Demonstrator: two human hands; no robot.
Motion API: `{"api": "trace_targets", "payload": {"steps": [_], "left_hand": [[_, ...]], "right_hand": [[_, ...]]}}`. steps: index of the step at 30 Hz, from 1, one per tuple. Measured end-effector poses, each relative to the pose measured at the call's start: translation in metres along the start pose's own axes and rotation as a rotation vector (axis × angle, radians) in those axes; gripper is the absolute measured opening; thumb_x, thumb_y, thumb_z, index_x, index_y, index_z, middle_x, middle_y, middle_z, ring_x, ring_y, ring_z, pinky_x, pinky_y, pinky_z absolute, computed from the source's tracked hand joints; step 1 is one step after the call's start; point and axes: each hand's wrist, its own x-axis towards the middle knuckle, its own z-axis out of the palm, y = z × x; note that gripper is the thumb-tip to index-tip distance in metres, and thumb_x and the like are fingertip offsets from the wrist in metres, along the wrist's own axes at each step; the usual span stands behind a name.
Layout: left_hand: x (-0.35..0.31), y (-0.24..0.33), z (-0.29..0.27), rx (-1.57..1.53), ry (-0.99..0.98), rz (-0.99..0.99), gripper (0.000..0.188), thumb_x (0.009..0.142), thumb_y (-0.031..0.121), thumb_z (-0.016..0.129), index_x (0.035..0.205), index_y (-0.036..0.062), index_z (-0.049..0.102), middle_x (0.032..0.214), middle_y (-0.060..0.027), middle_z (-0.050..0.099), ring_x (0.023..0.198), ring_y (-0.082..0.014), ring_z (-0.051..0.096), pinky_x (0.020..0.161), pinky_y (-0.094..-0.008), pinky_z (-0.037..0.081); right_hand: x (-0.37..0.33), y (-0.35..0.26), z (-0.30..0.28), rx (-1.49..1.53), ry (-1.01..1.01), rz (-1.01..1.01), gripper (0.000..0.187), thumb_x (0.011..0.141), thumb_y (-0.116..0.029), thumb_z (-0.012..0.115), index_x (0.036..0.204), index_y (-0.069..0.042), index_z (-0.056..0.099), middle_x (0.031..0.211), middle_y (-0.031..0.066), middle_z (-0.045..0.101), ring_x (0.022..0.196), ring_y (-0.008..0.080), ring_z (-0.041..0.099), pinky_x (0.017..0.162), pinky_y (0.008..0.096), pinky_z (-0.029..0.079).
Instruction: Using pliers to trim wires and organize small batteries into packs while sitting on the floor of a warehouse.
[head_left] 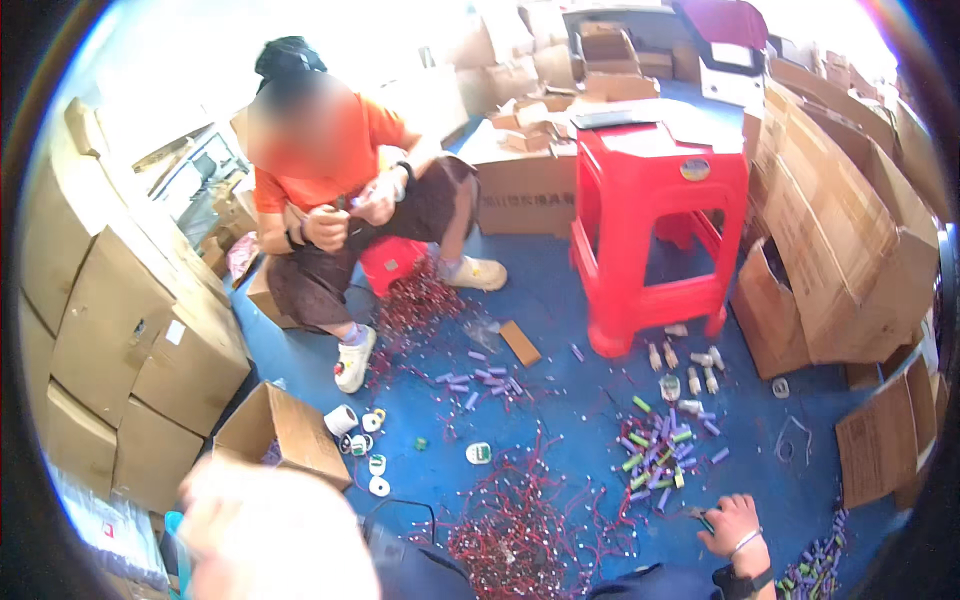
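My left hand (pixel 265 530) looms large, pale and blurred at the lower left; its fingers cannot be made out. A teal strip (pixel 178 545) shows beside it, and whether the hand touches it is unclear. Low on the right, my right hand (pixel 732 524) is closed around small pliers with a green handle (pixel 707 521), whose metal tip (pixel 692 511) points left. Just beyond it lies a heap of purple and green cylindrical cells (pixel 660 450). A tangle of thin red and black wires with white ends (pixel 515 530) is spread on the floor left of that hand.
Opposite me a person in orange (pixel 340 140) sits handling something small over wires. A red stool (pixel 660 220) stands far right of centre. Cartons (pixel 130 330) line the left, more cartons (pixel 840 220) the right. An open box (pixel 285 435) and white rolls (pixel 341 419) lie near my left hand.
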Motion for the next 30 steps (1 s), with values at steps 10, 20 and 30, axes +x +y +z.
{"api": "trace_targets", "payload": {"steps": [10, 20, 30], "left_hand": [[-0.300, 0.039, 0.005, -0.591, -1.733, -1.136, 0.020, 0.079, 0.014, 0.060, 0.096, 0.0020, 0.060, 0.085, -0.0136, 0.062, 0.080, -0.0266, 0.061, 0.071, -0.0341, 0.048], [-0.334, 0.113, 0.010, -0.768, -1.991, -1.027, 0.025, 0.080, 0.022, 0.059, 0.097, 0.0048, 0.058, 0.085, -0.0147, 0.060, 0.080, -0.0337, 0.059, 0.068, -0.0400, 0.048], [-0.332, 0.124, -0.002, -0.595, -2.017, -1.309, 0.023, 0.081, 0.019, 0.058, 0.097, 0.0026, 0.058, 0.090, -0.0145, 0.060, 0.083, -0.0321, 0.058, 0.071, -0.0373, 0.048]], "right_hand": [[0.014, 0.014, 0.006, 0.250, 0.046, 0.108, 0.025, 0.068, -0.030, 0.067, 0.082, -0.010, 0.064, 0.096, 0.0098, 0.056, 0.094, 0.0280, 0.051, 0.083, 0.0397, 0.039], [0.114, 0.105, 0.081, 0.193, 0.175, 0.353, 0.025, 0.070, -0.032, 0.065, 0.086, -0.012, 0.065, 0.102, 0.0096, 0.054, 0.096, 0.0280, 0.051, 0.081, 0.0414, 0.041], [0.172, 0.124, 0.126, 0.140, 0.196, 0.616, 0.030, 0.069, -0.025, 0.068, 0.095, -0.011, 0.065, 0.109, 0.0099, 0.052, 0.107, 0.0281, 0.046, 0.090, 0.0424, 0.035]]}}
